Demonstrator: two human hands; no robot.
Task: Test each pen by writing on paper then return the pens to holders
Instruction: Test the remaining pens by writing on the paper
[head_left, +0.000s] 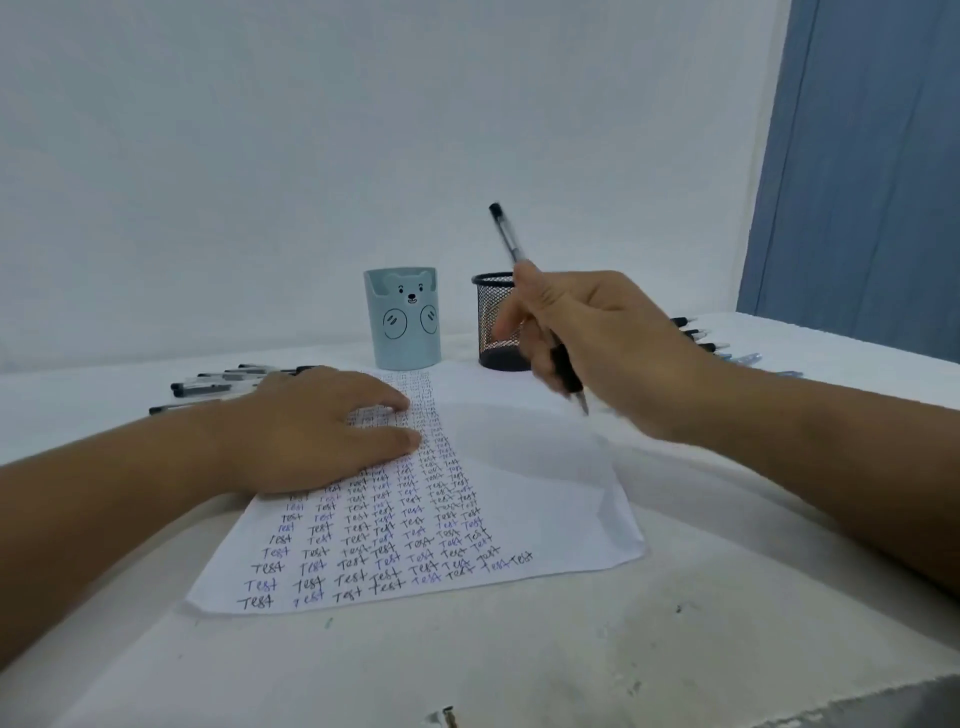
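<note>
The right hand (587, 338) grips a pen (537, 306) in a writing hold, fingers curled round its dark grip section. The pen is tilted, its capped black end up and leaning toward the left, its tip pointing down just above the far right part of the paper (519, 499); whether the tip touches the sheet cannot be told, as the hand is slightly blurred. The left hand (322, 426) lies flat with fingers straight, pressing on the upper left of the paper and holding nothing. The paper lies on the white worktop (519, 649), its left and middle covered in rows of the word "Test" in black and blue ink, its right part bare. Behind the paper stand two holders: a pale blue bear cup (402, 319) on the left and a black mesh cup (493, 322) beside it, partly hidden by the right hand. Loose pens (218, 384) lie on the worktop behind the left hand, and more pens (717, 345) lie behind the right wrist.
</note>
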